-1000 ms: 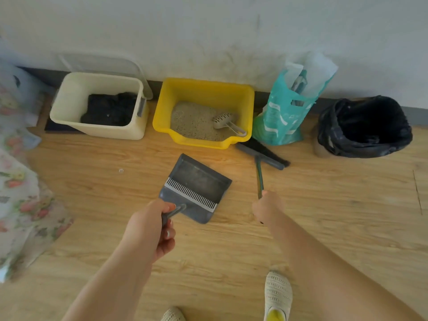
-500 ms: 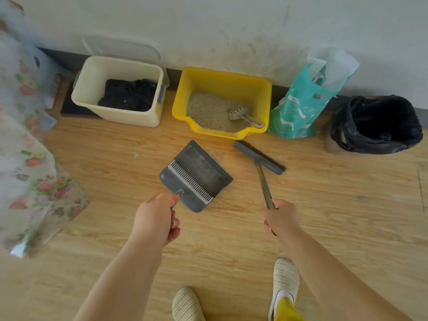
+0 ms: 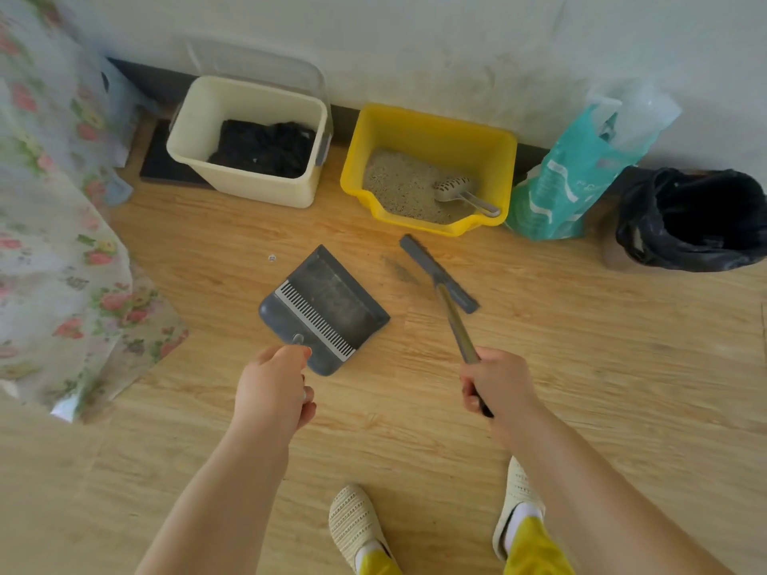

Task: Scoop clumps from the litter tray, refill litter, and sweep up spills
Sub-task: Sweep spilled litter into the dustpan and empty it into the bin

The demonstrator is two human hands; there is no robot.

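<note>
Both hands busy: our left hand [image 3: 272,392] grips the dustpan [image 3: 328,309], mouth facing the dust [image 3: 398,269]; right hand [image 3: 496,383] clasps the broom [image 3: 438,273] to push it in.

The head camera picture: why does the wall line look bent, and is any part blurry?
Head view: a wide-angle lens bows the skirting behind the yellow litter tray; the flowered cloth at the left edge is smeared and soft; soft, even daylight, with only faint shadows under the dustpan.
</note>
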